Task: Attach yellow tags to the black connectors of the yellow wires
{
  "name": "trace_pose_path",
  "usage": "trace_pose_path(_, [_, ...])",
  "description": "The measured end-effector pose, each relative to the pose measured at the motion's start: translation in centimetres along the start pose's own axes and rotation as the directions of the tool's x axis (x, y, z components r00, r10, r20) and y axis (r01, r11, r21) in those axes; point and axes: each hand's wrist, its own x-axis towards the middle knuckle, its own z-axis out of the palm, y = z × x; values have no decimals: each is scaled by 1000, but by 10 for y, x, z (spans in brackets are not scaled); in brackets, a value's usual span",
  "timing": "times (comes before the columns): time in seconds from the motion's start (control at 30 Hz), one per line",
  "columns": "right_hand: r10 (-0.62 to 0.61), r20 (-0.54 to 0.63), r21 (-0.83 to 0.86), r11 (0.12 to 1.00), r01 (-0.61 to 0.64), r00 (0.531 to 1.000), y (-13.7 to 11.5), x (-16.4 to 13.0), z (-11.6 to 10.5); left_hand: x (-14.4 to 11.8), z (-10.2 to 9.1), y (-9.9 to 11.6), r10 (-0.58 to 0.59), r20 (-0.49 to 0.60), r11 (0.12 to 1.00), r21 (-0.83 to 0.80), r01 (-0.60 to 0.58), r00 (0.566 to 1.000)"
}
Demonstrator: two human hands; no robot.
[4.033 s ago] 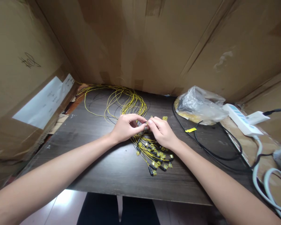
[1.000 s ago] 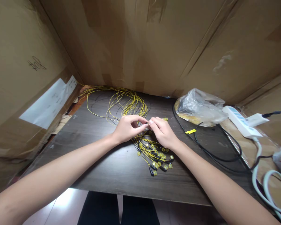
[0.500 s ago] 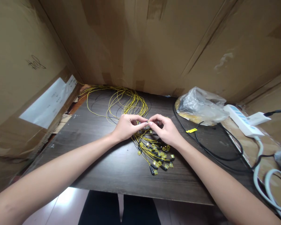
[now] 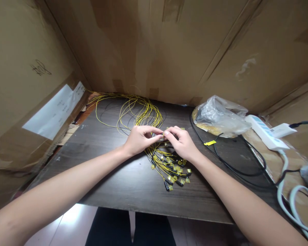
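My left hand [image 4: 141,138] is closed in a pinch, thumb against forefinger, on the dark connector end of a yellow cable. Fingertip to fingertip with it, my right hand [image 4: 179,140] pinches a small yellow cap [image 4: 163,135] at that end; the fingers cover most of both parts. Beneath and in front of the hands lies a fanned bunch of black connectors [image 4: 180,183] with clear yellow caps, several of them loose over one another. Their thin yellow cables [image 4: 149,114] run back under my hands and loop away to the far left.
A dark wooden table [image 4: 113,184] carries everything. At the back right sits a clear plastic bag [image 4: 219,114] with yellow pieces inside. Black cable [image 4: 236,169] curls near a white power strip [image 4: 265,131]. Cardboard walls [image 4: 169,51] enclose the back and sides.
My right fingertips have shifted very slightly right, and a bit more yellow shows between the two hands. The cables and connectors on the table lie as before.
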Motion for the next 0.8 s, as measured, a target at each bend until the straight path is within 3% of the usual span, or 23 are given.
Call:
trace_pose_path(0.1, [-18,15,-28,999,19,1000,-3,0,1,0,0,2,13,1,1000,25,-13,1000])
trace_pose_path(0.23, [45,18,46,998,-46,999,-1,-1,2,1,-1,2,-26,15,998,58,26,1000])
trace_pose_path(0.43, [95,33,136,986,-99,995,7,0,3,1,0,-3,39,3,998,53,-39,999])
trace_pose_path(0.8, [17,31,-1,1000,-17,999,1,-1,3,0,0,-1,134,-18,989,63,-133,991])
